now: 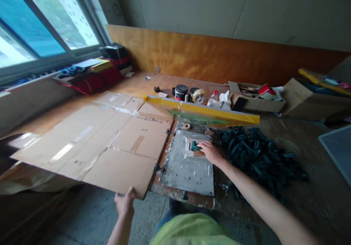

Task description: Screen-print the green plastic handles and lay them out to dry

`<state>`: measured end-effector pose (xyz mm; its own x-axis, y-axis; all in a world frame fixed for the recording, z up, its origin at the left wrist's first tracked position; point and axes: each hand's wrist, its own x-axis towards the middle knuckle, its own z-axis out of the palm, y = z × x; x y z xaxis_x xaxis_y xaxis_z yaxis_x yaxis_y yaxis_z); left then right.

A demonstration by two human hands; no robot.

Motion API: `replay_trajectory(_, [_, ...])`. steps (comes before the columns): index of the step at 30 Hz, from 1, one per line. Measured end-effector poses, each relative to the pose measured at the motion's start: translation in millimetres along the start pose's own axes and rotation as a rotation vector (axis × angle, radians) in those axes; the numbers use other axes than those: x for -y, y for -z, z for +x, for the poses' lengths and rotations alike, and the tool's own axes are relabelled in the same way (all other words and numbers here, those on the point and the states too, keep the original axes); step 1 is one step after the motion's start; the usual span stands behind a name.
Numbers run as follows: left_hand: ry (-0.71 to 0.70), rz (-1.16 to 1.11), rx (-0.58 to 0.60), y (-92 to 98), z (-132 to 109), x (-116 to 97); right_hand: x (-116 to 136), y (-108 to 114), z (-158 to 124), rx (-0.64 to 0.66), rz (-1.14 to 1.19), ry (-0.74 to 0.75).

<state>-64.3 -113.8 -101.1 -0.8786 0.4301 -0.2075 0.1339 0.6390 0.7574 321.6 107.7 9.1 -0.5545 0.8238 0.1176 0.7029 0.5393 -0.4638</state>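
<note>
My left hand (125,202) grips the front edge of a large flattened cardboard sheet (126,135), thumb on top. The fingers of my right hand (210,151) close on the end of a small dark green T-shaped piece (194,147). This piece lies on a small taped pad (189,153) in the upper part of a flat grey plate (189,175). Just right of the plate spreads a heap of similar dark green pieces (255,153). Behind the plate, a frame with a yellow edge (203,109) stands tilted up, a green panel below its edge.
A roll of tape (187,126) lies behind the pad. Beyond the frame stand dark tubs (181,90), a bottle with a red cap (214,95) and a filled cardboard box (257,100). A translucent bin (338,153) is at far right. Clips (157,167) sit along the board's left edge.
</note>
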Motion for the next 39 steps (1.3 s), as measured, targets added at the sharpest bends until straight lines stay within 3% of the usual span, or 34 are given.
replay_trajectory(3, [0.125,-0.094,0.038,-11.6,-5,1,3,-8,-3,-0.003,-0.080,0.017])
replay_trajectory(9, [0.169,-0.152,0.076,-21.8,-22,-11,15,-9,-9,0.035,-0.244,-0.006])
replay_trajectory(12, [0.159,-0.065,-0.028,-16.4,-27,-16,21,-14,-1,0.038,-0.256,0.016])
replay_trajectory(15, [0.041,0.026,-0.179,-9.9,-30,-36,24,-25,11,0.094,-0.205,0.129])
replay_trajectory(18, [-0.122,-0.099,-0.137,-6.9,-30,-85,18,-30,17,0.153,-0.180,0.193])
replay_trajectory(22, [-0.250,-0.464,0.102,-10.8,-28,-198,-10,-5,13,0.028,-0.270,-0.016])
replay_trajectory(26, [-0.378,-0.799,0.596,-21.4,-32,-316,-40,45,3,-0.154,-0.284,-0.282])
replay_trajectory(29, [-0.367,-0.793,0.852,-25.1,-35,-363,-49,78,1,-0.217,-0.177,-0.376])
replay_trajectory(31, [-0.360,-0.748,0.883,-21.3,-34,-364,-47,95,4,-0.267,-0.078,-0.388])
replay_trajectory(33, [-0.349,-0.682,0.877,-13.0,-30,-343,-39,104,9,-0.320,0.016,-0.396])
replay_trajectory(36, [-0.274,-0.466,0.972,-2.6,-23,-290,-18,106,26,-0.374,0.061,-0.350])
replay_trajectory(39, [-0.249,-0.325,1.006,-9.0,-22,-236,7,94,52,-0.360,-0.051,-0.210])
